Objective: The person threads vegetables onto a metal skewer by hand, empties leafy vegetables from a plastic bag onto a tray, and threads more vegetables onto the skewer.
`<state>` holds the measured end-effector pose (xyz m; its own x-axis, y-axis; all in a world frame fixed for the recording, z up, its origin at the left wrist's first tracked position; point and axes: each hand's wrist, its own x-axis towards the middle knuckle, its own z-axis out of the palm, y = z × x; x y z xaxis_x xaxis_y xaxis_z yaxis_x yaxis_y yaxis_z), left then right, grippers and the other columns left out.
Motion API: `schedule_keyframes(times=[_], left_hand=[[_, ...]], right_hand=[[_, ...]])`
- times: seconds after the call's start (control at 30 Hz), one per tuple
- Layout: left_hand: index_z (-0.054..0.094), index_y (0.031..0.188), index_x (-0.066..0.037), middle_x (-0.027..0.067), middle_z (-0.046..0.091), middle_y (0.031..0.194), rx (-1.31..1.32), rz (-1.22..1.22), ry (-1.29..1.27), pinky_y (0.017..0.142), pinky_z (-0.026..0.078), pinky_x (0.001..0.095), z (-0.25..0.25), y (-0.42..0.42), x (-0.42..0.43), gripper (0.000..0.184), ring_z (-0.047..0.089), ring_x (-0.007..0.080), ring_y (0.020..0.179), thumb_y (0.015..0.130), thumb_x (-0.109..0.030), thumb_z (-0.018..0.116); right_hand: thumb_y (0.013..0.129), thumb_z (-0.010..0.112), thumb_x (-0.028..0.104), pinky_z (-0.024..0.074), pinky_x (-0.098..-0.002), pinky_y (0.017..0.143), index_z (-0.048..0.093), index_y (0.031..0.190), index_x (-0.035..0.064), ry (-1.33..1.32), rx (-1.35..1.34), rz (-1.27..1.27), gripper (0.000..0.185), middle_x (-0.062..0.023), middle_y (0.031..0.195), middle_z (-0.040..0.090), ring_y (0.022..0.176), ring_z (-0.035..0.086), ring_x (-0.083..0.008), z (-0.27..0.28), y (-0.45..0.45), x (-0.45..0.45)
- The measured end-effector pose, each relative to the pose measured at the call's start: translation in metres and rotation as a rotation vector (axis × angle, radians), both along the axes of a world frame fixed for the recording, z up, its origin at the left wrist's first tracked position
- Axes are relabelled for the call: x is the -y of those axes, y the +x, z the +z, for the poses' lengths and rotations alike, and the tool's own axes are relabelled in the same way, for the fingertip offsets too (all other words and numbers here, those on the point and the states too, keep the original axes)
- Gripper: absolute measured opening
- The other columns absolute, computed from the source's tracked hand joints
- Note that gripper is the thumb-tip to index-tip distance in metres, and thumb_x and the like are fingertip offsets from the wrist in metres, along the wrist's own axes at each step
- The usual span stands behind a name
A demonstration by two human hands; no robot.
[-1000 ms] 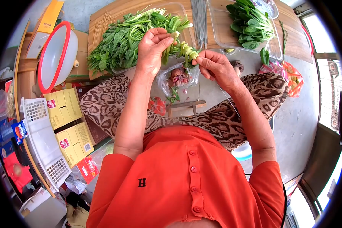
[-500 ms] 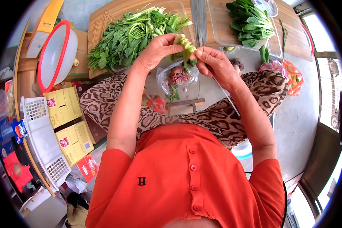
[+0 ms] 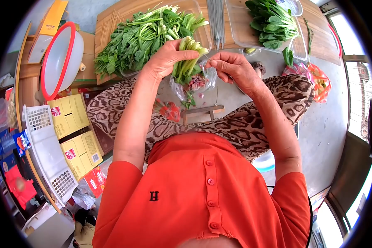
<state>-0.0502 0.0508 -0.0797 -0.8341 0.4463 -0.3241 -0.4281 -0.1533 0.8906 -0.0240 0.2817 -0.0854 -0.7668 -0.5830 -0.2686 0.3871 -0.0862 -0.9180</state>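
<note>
A small bunch of green leafy stems (image 3: 187,66) hangs leaves down from my left hand (image 3: 169,57), whose thumb and fingers are closed round its pale upper end. Just right of the bunch, my right hand (image 3: 234,71) pinches a thin skewer or wire, with one end at the stems and the other trailing down past the wrist. Behind my left hand lies a large heap of leafy greens (image 3: 142,41) on a wooden board. Several thin grey rods (image 3: 216,22) lie side by side beyond the hands.
A clear tray (image 3: 239,31) and a bundle of greens (image 3: 273,27) are at the back right. Below the hands are a plastic bag with reddish scraps (image 3: 197,82) and a small wooden stool (image 3: 203,113). A red-rimmed basin (image 3: 62,62) and white basket (image 3: 49,153) stand left.
The stems, earlier bunched between both hands, now hang fanned from my left hand. My right hand has drawn slightly away to the right, with the thin skewer or wire showing between.
</note>
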Motion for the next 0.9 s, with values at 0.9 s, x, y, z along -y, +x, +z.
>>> schedule_keyframes(times=[0.9], left_hand=[[0.062, 0.108, 0.0, 0.0069, 0.067, 0.1, 0.014, 0.087, 0.18, 0.088, 0.047, 0.0278, -0.015, 0.004, -0.002, 0.031, 0.062, 0.0142, 0.093, 0.085, -0.019, 0.069]], right_hand=[[0.093, 0.058, 0.022, 0.0268, -0.0186, 0.047, 0.065, 0.094, 0.0043, 0.023, 0.029, -0.011, 0.019, 0.0057, 0.059, 0.048, 0.051, 0.038, -0.0021, 0.008, 0.0, -0.001]])
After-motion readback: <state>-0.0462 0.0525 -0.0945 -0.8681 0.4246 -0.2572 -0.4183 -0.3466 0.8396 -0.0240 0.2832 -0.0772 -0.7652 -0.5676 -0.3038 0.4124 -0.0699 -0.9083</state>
